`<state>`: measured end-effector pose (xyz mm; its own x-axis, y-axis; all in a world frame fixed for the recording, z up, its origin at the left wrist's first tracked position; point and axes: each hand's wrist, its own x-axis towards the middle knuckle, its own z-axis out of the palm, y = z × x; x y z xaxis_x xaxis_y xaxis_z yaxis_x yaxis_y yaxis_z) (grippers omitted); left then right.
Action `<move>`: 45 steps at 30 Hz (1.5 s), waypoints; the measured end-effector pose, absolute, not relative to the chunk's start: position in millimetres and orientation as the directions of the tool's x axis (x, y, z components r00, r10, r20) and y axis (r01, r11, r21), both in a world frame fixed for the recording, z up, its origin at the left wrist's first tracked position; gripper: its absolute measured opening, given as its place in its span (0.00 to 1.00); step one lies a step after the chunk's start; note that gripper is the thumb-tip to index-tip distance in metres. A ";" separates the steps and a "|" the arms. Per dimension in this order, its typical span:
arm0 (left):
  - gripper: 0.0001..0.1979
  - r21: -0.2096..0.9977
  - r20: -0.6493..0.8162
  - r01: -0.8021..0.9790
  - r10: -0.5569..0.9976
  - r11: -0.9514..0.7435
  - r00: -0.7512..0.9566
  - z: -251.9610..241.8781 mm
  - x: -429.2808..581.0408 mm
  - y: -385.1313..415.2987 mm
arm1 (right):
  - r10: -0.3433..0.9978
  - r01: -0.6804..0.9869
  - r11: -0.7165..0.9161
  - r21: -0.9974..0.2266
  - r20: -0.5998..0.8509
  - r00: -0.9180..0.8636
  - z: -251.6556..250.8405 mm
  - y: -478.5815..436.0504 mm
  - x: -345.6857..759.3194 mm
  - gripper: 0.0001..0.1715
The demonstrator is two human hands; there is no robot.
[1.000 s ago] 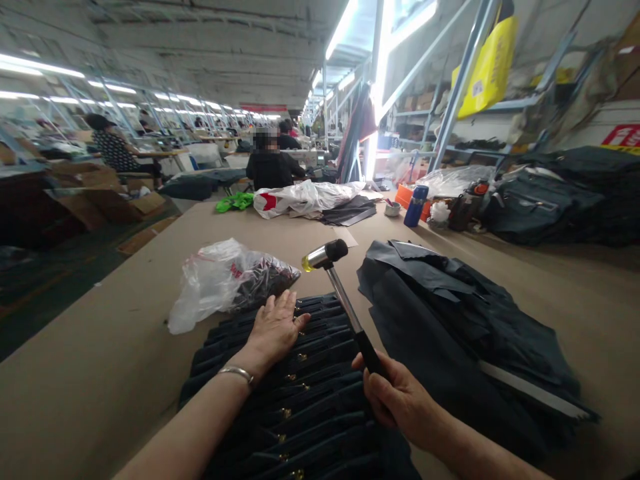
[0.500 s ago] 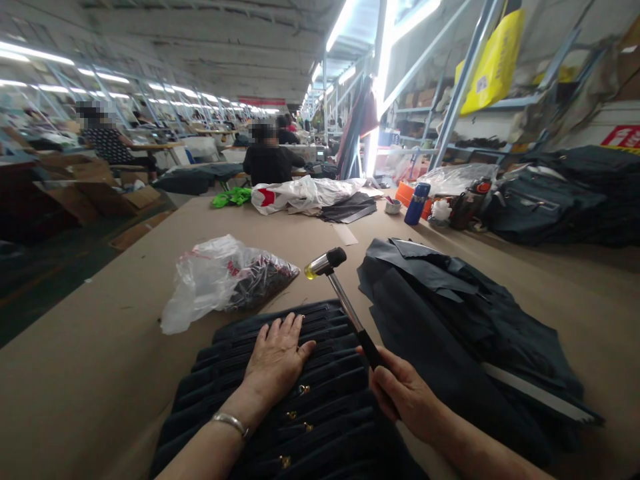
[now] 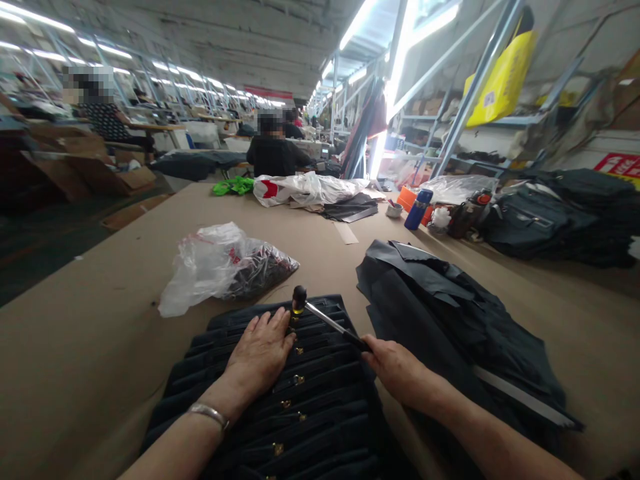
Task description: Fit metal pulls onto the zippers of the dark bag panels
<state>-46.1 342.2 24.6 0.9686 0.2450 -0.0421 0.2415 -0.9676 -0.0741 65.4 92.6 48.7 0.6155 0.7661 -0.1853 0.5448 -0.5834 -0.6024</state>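
hammer [image 3: 330, 321]: located near the centre of the frame, slanting from upper left to lower right. the right hand [image 3: 397, 367], lower right of centre, is closed around the dark end of the handle. this grip, far from the head, appears chosen to give the head reach and swing. the head stands with its black end up and its yellow end down, over the upper rows of dark cloth pieces [image 3: 330, 393]. whether the yellow end touches the cloth or sits just above it cannot be told from this angle.

left hand [image 3: 260, 350]: palm down on the cloth pieces, fingers nearly straight and close together, thumb slightly apart. no object is seen in its grasp; the area under the palm is hidden. the flat posture probably steadies the layers while the fingertips lie just beside the hammer head.

cloth pieces: overlapped in rows, lower centre of the frame. small metal fittings [image 3: 299, 380] show in a rough line down the middle. the overlap likely serves to leave each fitting exposed and within reach.

surroundings: a clear plastic bag [image 3: 200, 263] with dark contents lies left of centre on the table [image 3: 125, 287]. a loose pile of dark cloth [image 3: 435, 320] lies to the right, apart from the rows, presumably so the two are not mixed.
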 end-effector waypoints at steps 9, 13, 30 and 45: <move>0.25 -0.067 -0.033 0.233 0.235 -0.970 0.971 21.0 -47.6 343.2 | 0.765 0.577 -0.482 -0.659 0.005 0.644 55.7 91.1 63.5 0.17; 0.26 -0.056 -0.046 0.248 0.251 -0.967 0.967 21.0 -46.8 343.5 | 0.753 0.551 -0.595 -0.585 -0.166 0.637 42.4 92.2 65.7 0.15; 0.27 0.038 -0.072 0.232 0.229 -0.972 0.971 24.9 -51.0 356.5 | 0.748 0.561 -0.629 -0.539 -0.222 0.625 29.9 81.7 54.0 0.13; 0.27 0.077 -0.066 0.218 0.213 -0.973 0.975 21.8 -50.6 358.5 | 0.767 0.549 -0.582 -0.601 -0.179 0.617 31.1 68.8 36.6 0.13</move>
